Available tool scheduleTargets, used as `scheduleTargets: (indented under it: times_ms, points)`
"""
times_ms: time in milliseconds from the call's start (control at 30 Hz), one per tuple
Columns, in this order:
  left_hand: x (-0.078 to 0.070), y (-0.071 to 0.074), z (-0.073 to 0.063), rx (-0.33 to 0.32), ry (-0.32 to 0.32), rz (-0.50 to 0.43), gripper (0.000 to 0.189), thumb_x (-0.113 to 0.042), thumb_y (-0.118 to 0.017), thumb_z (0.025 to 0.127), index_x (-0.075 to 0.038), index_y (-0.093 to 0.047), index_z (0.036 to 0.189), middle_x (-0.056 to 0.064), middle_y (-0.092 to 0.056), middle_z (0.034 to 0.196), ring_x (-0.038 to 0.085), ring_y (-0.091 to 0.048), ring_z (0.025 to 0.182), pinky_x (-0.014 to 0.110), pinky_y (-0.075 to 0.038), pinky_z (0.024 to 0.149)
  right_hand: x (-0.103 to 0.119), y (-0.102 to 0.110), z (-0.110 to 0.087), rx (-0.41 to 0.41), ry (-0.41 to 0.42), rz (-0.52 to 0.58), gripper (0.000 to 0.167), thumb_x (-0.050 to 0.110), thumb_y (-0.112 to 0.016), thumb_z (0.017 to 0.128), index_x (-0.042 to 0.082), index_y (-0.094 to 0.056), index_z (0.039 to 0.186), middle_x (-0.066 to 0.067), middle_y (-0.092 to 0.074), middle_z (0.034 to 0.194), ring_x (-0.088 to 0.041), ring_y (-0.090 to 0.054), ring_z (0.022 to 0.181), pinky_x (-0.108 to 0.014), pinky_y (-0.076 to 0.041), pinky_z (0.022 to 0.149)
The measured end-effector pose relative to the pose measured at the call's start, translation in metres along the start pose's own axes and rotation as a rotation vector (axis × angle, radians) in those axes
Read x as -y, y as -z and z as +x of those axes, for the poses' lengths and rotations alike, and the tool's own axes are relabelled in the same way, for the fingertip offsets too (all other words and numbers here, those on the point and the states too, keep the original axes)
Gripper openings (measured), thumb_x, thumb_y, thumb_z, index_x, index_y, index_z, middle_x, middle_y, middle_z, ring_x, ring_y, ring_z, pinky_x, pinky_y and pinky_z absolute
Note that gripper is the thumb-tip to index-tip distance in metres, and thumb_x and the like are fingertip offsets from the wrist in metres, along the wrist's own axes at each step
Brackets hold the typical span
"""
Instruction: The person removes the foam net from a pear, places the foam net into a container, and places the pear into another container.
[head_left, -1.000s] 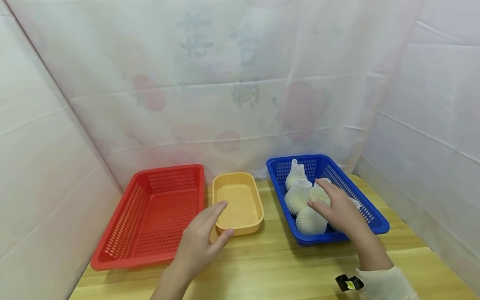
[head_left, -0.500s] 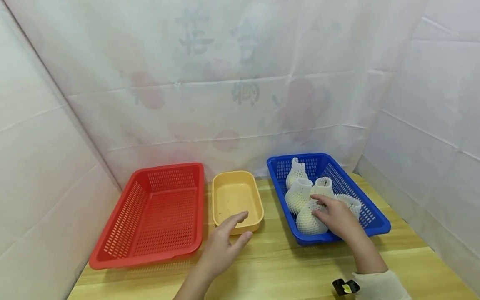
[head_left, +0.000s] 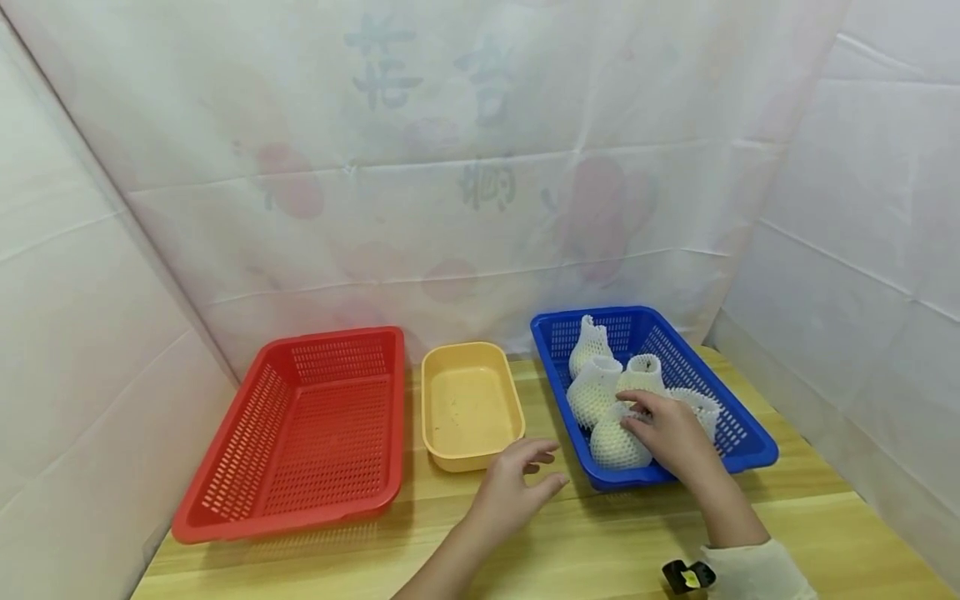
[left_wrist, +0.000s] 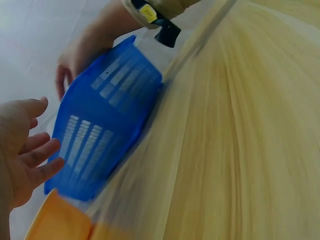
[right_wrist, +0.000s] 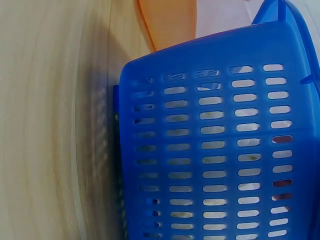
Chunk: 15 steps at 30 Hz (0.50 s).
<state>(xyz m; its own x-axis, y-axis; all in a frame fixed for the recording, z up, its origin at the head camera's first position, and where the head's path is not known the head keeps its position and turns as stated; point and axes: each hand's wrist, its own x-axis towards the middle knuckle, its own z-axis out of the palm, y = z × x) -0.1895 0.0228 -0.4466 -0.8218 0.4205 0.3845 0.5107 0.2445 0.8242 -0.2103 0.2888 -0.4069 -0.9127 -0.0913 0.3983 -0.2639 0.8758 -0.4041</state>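
My left hand (head_left: 513, 487) has moved right, toward the blue basket (head_left: 637, 477), loose and holding nothing. My right hand (head_left: 677, 432) bends over white netted bundles (head_left: 618, 447) in that basket, partly hiding them, so I can't tell if it grips one. Beyond, tiny specks dot the yellow tub (head_left: 471, 404), beside the red basket (head_left: 322, 442).

Pale blue-gray chars (head_left: 382, 62) on back cloth (head_left: 457, 229), too faint to read. Yellow tag (left_wrist: 148, 13) on blk wrist strap (left_wrist: 168, 36): marks too sm.
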Motion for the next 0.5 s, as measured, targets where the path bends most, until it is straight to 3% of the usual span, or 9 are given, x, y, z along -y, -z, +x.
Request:
scheduleTargets:
  times_ms: [267, 500]
  points:
    - [-0.006, -0.018, 0.01, 0.01, -0.003, 0.038, 0.03, -0.026, -0.075, 0.087, -0.016, -0.071, 0.115, -0.006, -0.067, 0.114, 0.011, -0.064, 0.101, 0.025, -0.057, 0.081, 0.01, 0.011, -0.005, -0.178, 0.122, -0.04, 0.032, 0.007, -0.08, 0.08, 0.008, -0.072, 0.112, -0.002, -0.071, 0.079, -0.016, -0.065, 0.068, -0.03, -0.054, 0.057]
    - [-0.005, -0.02, 0.011, 0.008, 0.008, 0.019, 0.031, -0.028, -0.075, 0.088, -0.018, -0.069, 0.117, -0.007, -0.066, 0.113, 0.007, -0.061, 0.101, 0.024, -0.056, 0.079, 0.04, 0.036, -0.009, -0.342, 0.233, 0.03, 0.034, 0.004, -0.084, 0.075, 0.011, -0.075, 0.107, -0.002, -0.075, 0.09, -0.009, -0.066, 0.071, -0.009, -0.05, 0.061]
